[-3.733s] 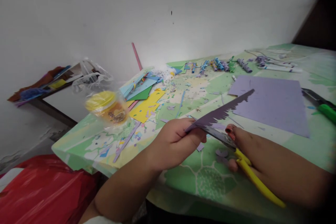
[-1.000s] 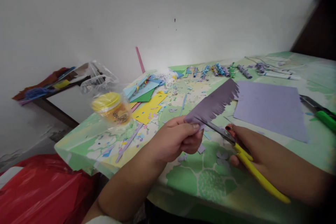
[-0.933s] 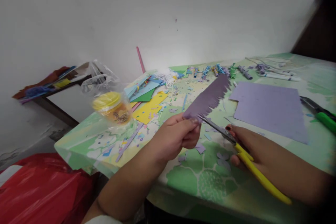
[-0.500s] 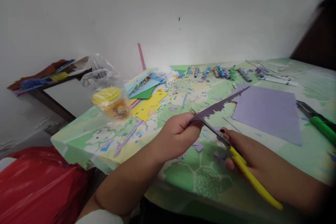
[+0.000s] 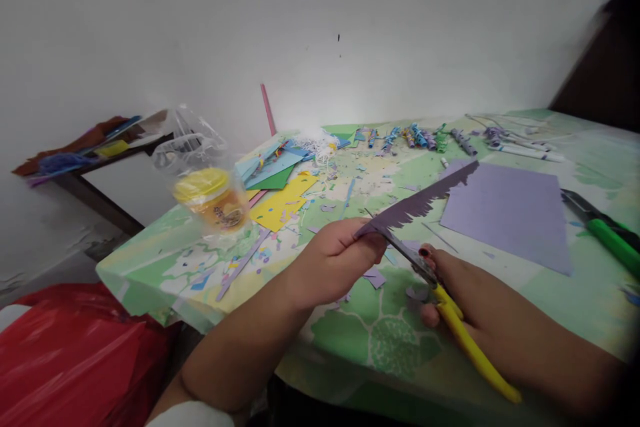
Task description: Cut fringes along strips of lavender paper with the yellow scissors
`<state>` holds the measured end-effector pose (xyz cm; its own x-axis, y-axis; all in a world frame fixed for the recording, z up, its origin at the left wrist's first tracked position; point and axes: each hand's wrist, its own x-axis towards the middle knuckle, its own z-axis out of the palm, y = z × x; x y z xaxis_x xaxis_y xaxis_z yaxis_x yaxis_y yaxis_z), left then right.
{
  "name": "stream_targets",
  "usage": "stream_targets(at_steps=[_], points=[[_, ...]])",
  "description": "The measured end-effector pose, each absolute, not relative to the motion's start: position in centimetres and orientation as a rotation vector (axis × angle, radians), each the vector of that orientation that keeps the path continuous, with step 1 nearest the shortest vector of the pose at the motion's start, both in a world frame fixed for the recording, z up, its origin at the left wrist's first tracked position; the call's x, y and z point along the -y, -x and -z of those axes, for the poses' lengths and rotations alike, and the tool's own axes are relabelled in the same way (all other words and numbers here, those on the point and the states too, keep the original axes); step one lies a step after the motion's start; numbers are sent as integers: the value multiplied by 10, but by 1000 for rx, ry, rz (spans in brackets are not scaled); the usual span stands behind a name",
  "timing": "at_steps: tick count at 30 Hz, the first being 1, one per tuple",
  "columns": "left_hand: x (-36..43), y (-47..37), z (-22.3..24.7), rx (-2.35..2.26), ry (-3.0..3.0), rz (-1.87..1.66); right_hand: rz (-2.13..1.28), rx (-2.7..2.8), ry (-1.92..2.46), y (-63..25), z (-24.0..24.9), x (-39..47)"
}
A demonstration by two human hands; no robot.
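Note:
My left hand is closed on one end of a purple paper strip, whose lower edge is cut into a ragged fringe. The strip slants up and away to the right. My right hand grips a pair of scissors with yellow handles, and their blades reach the strip close to my left fingers. Part of the blades is hidden behind the strip and hand. Beyond the right hand, a purple paper sheet lies flat on the table.
Paper scraps litter the flowered tablecloth. A yellow-lidded tub in clear plastic stands left, near coloured sheets. Curled paper rolls and white markers lie at the back. A green-handled cutter is at right; a red bag sits lower left.
The scissors' handles have swung slightly left, nearer the blades' line. The strip shows more of its fringed face. My left hand has barely moved.

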<state>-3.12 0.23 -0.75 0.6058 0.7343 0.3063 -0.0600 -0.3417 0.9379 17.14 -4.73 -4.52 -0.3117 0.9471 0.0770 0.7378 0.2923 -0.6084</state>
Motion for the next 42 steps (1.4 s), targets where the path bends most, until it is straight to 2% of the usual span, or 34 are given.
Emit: stream_targets(at_steps=[9, 15, 18, 28, 35, 42], points=[[-3, 31, 7, -549, -1625, -855, -645, 2093, 1498, -172, 46, 47], [-13, 26, 8, -676, -1564, -952, -715, 2002, 1458, -169, 42, 42], [-18, 21, -5, -665, -1546, -923, -737, 1942, 1354, -165, 36, 41], [-23, -13, -78, -499, -1754, -915, -489, 1684, 1205, -154, 25, 36], [-26, -29, -88, -374, -1762, -1255, -481, 1584, 1126, -147, 10, 19], [-25, 9, -96, -418, -2038, -1242, -510, 1606, 1061, -122, 28, 18]])
